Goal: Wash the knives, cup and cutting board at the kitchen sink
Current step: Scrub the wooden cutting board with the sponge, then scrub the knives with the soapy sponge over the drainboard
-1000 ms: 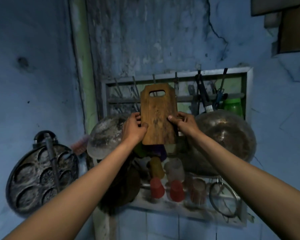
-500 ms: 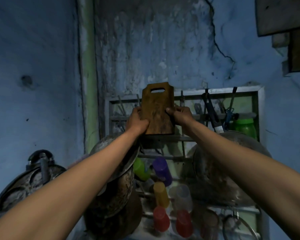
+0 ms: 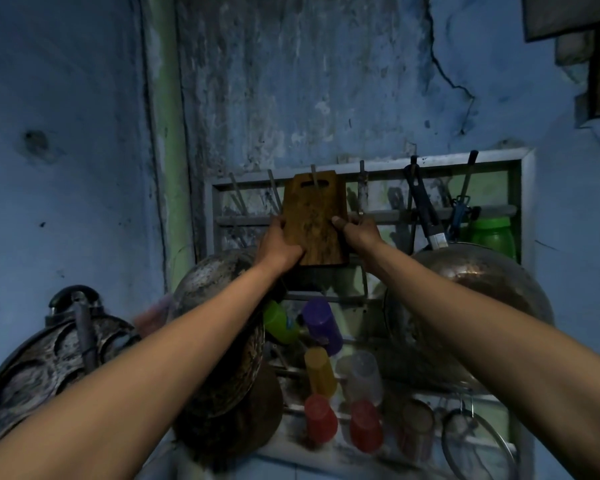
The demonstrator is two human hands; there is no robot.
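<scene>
At the far left, a round moulded pan (image 3: 45, 372) is seen hanging against the blue wall, and just right of it a dark, blotched wok (image 3: 219, 327) is partly covered by the left forearm. The left hand (image 3: 279, 245) is wrapped round the lower left edge of the cutting board (image 3: 314, 220), fingers curled behind it and thumb laid on its face. The board is held upright against the wall rack (image 3: 371, 216), high and central, and a rack peg is seen through its handle slot. The right hand (image 3: 359, 233) is clamped on the board's right edge, thumb pressed on the front, fingers tucked behind and mostly hidden. Below the board, coloured plastic cups (image 3: 321, 372) are stacked on the rack's lower bars. Further right, a large metal wok (image 3: 471, 306) is hung, with a green jar (image 3: 492, 235) lodged behind it and dark-handled utensils (image 3: 426, 209) slung from the top rail
</scene>
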